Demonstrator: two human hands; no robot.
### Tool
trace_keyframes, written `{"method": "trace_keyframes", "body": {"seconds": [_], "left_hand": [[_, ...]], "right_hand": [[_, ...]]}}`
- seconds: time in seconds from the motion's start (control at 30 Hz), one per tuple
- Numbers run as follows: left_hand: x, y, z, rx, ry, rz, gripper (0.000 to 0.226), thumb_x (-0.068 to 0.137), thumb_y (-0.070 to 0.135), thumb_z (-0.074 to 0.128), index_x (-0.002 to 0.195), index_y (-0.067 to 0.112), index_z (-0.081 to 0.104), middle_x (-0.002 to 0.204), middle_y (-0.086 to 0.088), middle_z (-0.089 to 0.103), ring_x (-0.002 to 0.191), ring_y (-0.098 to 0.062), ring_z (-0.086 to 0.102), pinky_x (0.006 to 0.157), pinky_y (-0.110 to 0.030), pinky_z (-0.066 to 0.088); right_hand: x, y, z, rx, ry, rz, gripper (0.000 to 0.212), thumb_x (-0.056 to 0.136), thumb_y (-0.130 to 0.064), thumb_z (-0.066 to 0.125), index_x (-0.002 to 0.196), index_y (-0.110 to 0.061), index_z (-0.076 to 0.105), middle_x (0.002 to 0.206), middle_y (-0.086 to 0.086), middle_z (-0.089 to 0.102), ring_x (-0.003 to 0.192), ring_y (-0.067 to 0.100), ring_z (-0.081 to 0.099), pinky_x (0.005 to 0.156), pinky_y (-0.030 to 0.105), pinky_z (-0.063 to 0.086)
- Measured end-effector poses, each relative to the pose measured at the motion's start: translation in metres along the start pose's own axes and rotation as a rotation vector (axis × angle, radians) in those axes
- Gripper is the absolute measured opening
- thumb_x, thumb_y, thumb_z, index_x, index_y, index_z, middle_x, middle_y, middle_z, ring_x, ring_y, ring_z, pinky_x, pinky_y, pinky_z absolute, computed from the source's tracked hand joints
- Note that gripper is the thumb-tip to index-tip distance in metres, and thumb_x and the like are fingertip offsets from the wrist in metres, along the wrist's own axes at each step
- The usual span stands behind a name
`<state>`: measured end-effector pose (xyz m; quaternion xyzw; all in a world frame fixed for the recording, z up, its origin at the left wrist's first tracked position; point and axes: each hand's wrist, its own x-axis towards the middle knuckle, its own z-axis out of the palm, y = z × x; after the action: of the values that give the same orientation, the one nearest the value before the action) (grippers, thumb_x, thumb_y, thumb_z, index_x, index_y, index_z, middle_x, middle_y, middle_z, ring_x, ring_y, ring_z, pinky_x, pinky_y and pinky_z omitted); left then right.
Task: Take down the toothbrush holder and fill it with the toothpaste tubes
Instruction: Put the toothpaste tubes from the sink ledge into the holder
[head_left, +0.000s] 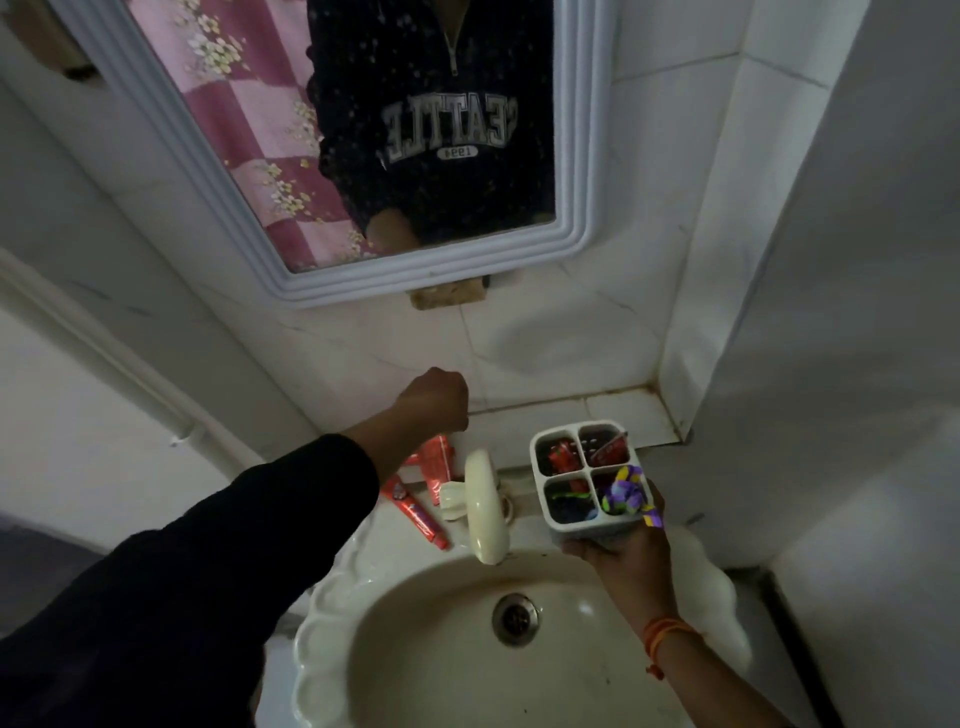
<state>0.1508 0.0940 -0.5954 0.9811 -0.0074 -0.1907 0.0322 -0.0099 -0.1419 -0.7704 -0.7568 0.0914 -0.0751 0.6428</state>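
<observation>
My right hand (621, 553) holds a white four-compartment toothbrush holder (540, 486) from below, over the sink's right rim. Red tubes stand in its two far compartments, a purple-and-green tube (626, 493) leans out of the near right one, and something dark lies in the near left one. My left hand (434, 400) is closed into a fist above the back ledge. A red toothpaste tube (435, 465) rises from under it; whether the fingers grip it I cannot tell. Another red tube (415, 512) lies flat on the sink's back left edge.
A cream tap (485, 512) juts over the white basin (332, 623) with its metal drain (515, 618). A white-framed mirror (582, 156) hangs on the tiled wall above. A tiled ledge (613, 415) runs behind the sink, meeting a side wall on the right.
</observation>
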Motion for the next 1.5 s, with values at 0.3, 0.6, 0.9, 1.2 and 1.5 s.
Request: {"method": "trace_keyframes", "body": {"seconds": [0.3, 0.6, 0.9, 1.2, 1.5], "left_hand": [[0.002, -0.019, 0.056, -0.129, 0.1, -0.223, 0.063, 0.082, 0.018, 0.073, 0.135, 0.006, 0.041, 0.139, -0.023, 0.035, 0.114, -0.045, 0.062, 0.09, -0.042, 0.051], [0.008, -0.027, 0.074, -0.417, 0.156, -0.23, 0.058, 0.072, 0.028, 0.08, 0.12, 0.007, 0.055, 0.117, -0.018, 0.066, 0.109, -0.037, 0.067, 0.088, -0.041, 0.058], [-0.02, -0.005, 0.023, -0.739, 0.316, 0.097, 0.007, 0.088, 0.017, 0.068, 0.094, 0.021, 0.07, 0.085, 0.0, 0.073, 0.078, -0.019, 0.072, 0.068, -0.018, 0.058], [-0.073, 0.034, -0.03, -0.936, 0.431, 0.446, 0.014, 0.084, 0.018, 0.08, 0.093, 0.01, 0.074, 0.08, 0.002, 0.076, 0.071, -0.011, 0.075, 0.069, -0.022, 0.061], [-0.062, 0.058, -0.002, -0.336, 0.067, 0.433, 0.026, 0.084, 0.03, 0.075, 0.106, 0.017, 0.081, 0.093, -0.003, 0.079, 0.082, -0.013, 0.069, 0.077, -0.026, 0.053]], "right_hand": [[-0.001, 0.004, 0.006, -0.016, 0.062, 0.072, 0.114, 0.043, -0.023, 0.106, 0.142, -0.022, 0.051, 0.132, -0.002, 0.071, 0.125, 0.017, 0.068, 0.103, 0.05, 0.059], [-0.004, -0.003, 0.008, 0.006, 0.074, 0.083, 0.111, 0.043, -0.018, 0.107, 0.14, -0.022, 0.051, 0.131, 0.002, 0.072, 0.123, 0.019, 0.069, 0.103, 0.049, 0.06], [-0.001, -0.003, 0.007, 0.024, 0.029, 0.139, 0.111, 0.039, -0.031, 0.103, 0.139, -0.015, 0.057, 0.126, -0.005, 0.074, 0.116, 0.001, 0.07, 0.099, 0.049, 0.062], [0.0, -0.008, 0.007, -0.019, -0.002, 0.167, 0.104, 0.047, -0.022, 0.103, 0.14, -0.016, 0.058, 0.125, -0.001, 0.072, 0.111, 0.008, 0.071, 0.095, 0.039, 0.063], [-0.001, -0.013, 0.005, 0.014, -0.034, 0.11, 0.1, 0.049, -0.012, 0.102, 0.138, -0.016, 0.055, 0.119, -0.007, 0.071, 0.113, 0.016, 0.071, 0.079, 0.021, 0.062]]}}
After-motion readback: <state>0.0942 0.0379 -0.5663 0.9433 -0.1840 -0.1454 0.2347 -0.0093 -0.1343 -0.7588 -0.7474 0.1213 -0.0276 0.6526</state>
